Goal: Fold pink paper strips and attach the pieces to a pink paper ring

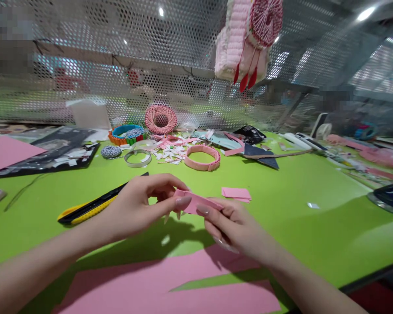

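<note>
Between my two hands, above the green table, is a small folded strip of pink paper [196, 203]. My left hand [150, 198] pinches its left end with thumb and fingers, and my right hand [231, 224] grips the right end. Beyond my right hand lies a small stack of pink paper pieces [236, 194]. A yellow and black utility knife [91, 208] rests on the table, partly hidden behind my left hand. Under my hands, near the front edge, a large cut sheet of pink paper [144, 283] lies flat with a slit in it.
Farther back stand a pink paper ring [201, 158], a roll of clear tape [138, 158] and white paper scraps [170, 152]. A pink string-wound ring [160, 119] leans near a perforated metal screen [183, 39]. A pink fluffy decoration [239, 48] hangs above.
</note>
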`<state>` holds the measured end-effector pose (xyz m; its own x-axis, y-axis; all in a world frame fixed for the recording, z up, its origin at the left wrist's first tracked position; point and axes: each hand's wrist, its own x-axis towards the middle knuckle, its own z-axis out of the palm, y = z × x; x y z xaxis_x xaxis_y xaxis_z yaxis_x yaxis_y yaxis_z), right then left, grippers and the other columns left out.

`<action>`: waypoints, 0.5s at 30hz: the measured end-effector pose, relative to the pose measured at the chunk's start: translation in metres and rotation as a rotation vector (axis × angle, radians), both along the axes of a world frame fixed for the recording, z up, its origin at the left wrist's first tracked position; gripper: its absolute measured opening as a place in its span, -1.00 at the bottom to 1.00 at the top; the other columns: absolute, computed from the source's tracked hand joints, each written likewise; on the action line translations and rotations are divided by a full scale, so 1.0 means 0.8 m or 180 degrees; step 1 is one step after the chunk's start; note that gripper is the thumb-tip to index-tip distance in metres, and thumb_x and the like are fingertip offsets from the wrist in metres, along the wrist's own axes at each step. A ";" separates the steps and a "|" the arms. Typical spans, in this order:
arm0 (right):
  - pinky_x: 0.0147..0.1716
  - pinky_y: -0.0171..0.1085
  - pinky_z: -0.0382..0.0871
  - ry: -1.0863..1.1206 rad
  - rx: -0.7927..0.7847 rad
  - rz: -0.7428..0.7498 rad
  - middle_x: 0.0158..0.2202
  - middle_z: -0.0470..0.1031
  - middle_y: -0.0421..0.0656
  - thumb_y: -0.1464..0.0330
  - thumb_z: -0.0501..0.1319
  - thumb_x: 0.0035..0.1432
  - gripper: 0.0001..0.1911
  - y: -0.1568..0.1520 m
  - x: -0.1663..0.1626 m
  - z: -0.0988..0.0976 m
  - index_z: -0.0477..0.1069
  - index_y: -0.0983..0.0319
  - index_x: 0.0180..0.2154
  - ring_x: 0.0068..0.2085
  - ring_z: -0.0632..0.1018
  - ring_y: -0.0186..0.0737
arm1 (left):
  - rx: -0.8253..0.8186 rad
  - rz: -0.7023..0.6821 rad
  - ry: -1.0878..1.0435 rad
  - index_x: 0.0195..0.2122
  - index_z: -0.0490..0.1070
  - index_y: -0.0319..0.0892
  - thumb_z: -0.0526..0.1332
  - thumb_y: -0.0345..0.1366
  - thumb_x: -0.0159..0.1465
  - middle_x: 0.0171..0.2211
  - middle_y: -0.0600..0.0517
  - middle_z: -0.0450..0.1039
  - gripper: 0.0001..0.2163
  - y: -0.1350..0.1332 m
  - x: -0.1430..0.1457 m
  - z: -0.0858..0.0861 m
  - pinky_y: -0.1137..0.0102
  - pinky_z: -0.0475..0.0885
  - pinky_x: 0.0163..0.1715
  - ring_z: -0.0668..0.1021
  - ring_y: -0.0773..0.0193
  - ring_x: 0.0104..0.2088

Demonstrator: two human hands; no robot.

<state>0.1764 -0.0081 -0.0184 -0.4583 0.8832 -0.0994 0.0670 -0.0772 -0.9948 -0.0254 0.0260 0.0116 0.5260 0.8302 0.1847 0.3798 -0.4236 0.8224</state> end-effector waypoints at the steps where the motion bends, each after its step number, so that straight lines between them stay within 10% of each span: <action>1: -0.74 -0.43 -0.07 -0.0043 0.0074 -0.0013 -0.73 0.10 -0.41 0.12 0.09 0.28 -0.62 0.000 0.001 0.001 0.32 0.26 -0.45 -0.72 0.09 -0.51 | -0.0235 -0.0104 -0.0059 -0.27 0.46 -0.21 0.21 -0.16 0.25 -0.54 0.10 0.50 -0.79 0.001 0.000 0.001 0.55 0.40 -0.59 0.51 0.39 -0.57; 15: -0.63 -0.43 0.06 -0.0420 0.0414 0.0035 -0.69 0.13 -0.39 0.27 0.06 0.32 -0.71 0.006 0.004 0.009 0.44 0.32 -0.30 -0.66 0.16 -0.48 | -0.0573 -0.0136 0.0226 -0.40 0.53 -0.11 0.22 -0.11 0.20 -0.55 0.12 0.51 -0.80 0.005 -0.007 -0.005 0.57 0.36 -0.54 0.48 0.38 -0.56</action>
